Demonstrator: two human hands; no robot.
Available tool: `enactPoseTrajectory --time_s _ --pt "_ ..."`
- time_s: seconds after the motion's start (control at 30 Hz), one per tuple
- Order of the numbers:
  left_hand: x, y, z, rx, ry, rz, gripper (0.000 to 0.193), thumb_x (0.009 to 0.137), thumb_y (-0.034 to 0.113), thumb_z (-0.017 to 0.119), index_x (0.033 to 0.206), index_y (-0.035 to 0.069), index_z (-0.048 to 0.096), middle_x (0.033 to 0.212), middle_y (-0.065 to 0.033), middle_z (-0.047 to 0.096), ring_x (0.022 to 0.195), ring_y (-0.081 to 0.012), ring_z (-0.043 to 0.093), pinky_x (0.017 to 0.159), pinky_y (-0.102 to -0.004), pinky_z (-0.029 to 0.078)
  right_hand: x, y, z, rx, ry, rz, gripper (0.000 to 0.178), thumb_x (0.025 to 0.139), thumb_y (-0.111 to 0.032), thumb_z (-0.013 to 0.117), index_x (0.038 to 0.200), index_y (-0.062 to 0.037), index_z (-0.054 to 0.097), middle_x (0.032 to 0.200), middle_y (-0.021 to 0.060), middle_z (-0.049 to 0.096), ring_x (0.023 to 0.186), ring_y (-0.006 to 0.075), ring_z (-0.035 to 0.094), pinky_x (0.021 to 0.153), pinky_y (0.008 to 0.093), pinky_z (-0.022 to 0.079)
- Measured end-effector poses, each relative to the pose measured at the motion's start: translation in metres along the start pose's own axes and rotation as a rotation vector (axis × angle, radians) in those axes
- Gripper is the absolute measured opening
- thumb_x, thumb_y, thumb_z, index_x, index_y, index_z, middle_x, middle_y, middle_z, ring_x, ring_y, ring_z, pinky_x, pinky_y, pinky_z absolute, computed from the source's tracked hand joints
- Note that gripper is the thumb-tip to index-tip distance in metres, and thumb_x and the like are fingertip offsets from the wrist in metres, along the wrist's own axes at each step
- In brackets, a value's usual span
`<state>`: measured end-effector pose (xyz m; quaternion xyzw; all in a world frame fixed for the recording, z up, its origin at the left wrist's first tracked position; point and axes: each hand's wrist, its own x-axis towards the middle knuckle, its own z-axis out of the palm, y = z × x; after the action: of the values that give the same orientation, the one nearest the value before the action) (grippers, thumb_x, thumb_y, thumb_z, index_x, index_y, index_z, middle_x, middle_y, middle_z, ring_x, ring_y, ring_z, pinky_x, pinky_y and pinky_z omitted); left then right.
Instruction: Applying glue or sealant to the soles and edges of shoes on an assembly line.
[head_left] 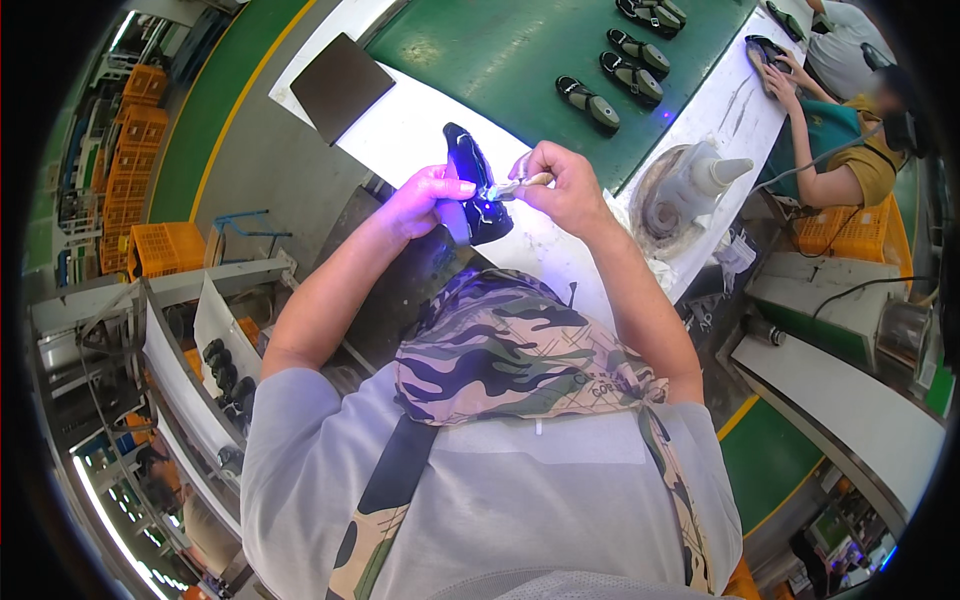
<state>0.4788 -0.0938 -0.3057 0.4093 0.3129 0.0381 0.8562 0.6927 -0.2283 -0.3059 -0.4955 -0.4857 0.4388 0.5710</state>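
A black strap shoe (468, 165) is held up over the near edge of the white tabletop, with my left hand (428, 203) closed round its side and the thumb pressed near the strap. My right hand (563, 188) pinches a small pale thing (520, 187), perhaps a rag, against the shoe's strap. Its exact kind cannot be made out. Bluish light glares on the shoe and on my left hand. Right of my right hand, a whitish plastic bottle (680, 185) with a cone nozzle stands on a round stained dish (650, 228).
Several black strap shoes (588, 103) lie on the green conveyor belt (470, 50) ahead. A dark square board (345, 88) rests on the table at the left. At the right, a co-worker's hands (783, 82) hold another black shoe (762, 50). Orange crates (165, 250) stand at left.
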Motion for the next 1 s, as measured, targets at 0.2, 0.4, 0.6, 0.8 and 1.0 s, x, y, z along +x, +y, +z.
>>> enactPoseTrajectory --time_s 0.2,0.4,0.6,0.8,1.0 --pt "-0.011 -0.006 -0.009 -0.126 -0.035 0.057 0.046 0.08 0.017 0.073 0.12 -0.001 0.058 0.106 -0.0105 0.067 0.097 -0.0224 0.067 0.094 -0.0374 0.052 0.0 -0.01 0.01 -0.074 -0.045 -0.049 0.02 0.074 0.002 0.068 0.079 -0.0039 0.049 0.092 0.0122 0.064 0.09 0.0171 0.061 0.076 0.0308 0.05" --pt "-0.03 -0.011 -0.036 -0.35 -0.013 0.152 0.054 0.08 0.02 0.074 0.126 -0.001 0.054 0.115 -0.013 0.066 0.107 -0.0258 0.065 0.1 -0.0395 0.048 0.013 -0.004 0.027 -0.056 -0.057 -0.076 0.019 0.077 0.003 0.068 0.081 -0.0054 0.05 0.096 0.0109 0.063 0.092 0.0178 0.061 0.078 0.0319 0.051" --pt "-0.059 -0.03 -0.091 -0.578 0.069 0.301 0.056 0.081 0.017 0.072 0.131 0.004 0.052 0.123 -0.012 0.064 0.114 -0.0285 0.062 0.106 -0.0456 0.044 0.051 0.025 0.074 0.323 0.126 0.028 0.018 0.079 0.003 0.07 0.084 -0.005 0.054 0.093 0.0094 0.062 0.084 0.0184 0.061 0.073 0.0332 0.052" --pt "-0.099 -0.023 -0.114 -0.665 0.093 0.489 0.055 0.079 0.015 0.073 0.129 0.003 0.054 0.122 -0.0118 0.064 0.113 -0.0278 0.062 0.106 -0.0439 0.044 0.088 0.012 0.142 0.497 0.033 0.151 0.018 0.077 0.006 0.07 0.081 -0.0013 0.054 0.074 0.0029 0.057 0.063 0.0116 0.056 0.058 0.0273 0.047" --pt "-0.147 -0.023 -0.139 -0.454 0.333 0.709 0.049 0.078 0.009 0.073 0.124 0.003 0.055 0.115 -0.0093 0.066 0.108 -0.0234 0.063 0.099 -0.0378 0.048 0.106 0.011 0.189 0.393 -0.028 0.258 0.019 0.076 0.004 0.073 0.081 -0.0031 0.056 0.073 0.0007 0.057 0.064 0.0087 0.054 0.06 0.0246 0.045"
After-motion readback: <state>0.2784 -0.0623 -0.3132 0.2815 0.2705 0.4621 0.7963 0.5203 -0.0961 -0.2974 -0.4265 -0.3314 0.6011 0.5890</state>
